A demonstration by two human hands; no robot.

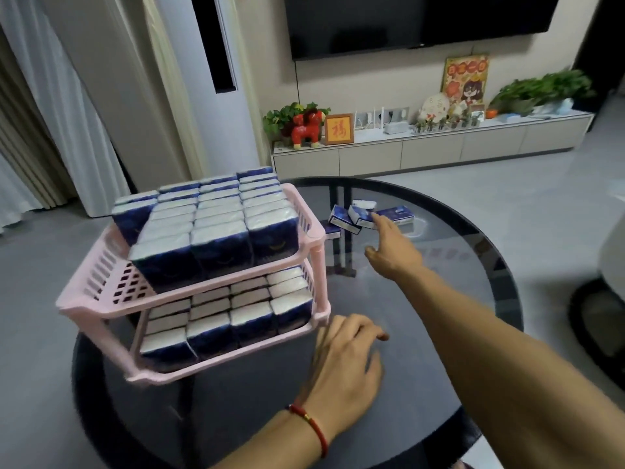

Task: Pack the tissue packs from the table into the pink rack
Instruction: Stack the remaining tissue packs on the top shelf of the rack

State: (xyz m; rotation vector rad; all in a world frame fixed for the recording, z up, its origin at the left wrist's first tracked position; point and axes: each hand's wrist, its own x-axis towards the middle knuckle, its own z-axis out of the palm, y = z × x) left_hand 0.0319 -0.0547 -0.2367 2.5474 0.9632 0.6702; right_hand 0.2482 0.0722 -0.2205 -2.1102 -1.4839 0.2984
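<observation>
The loose tissue packs (367,216) lie beyond the pink rack (203,299), nearest the reaching right hand (392,247), fingers extended and empty; the left hand (348,360) rests relaxed on the counter (456,299) beside the rack.

We have a single wide-angle view, worn on the head, looking forward and down across the round glass table (456,333). Our own forearms enter from the bottom edge, so the table is within arm's reach. The pink rack (314,236) sits left of centre, and the far wall fills the top. Straight lines bow toward the edges.
</observation>
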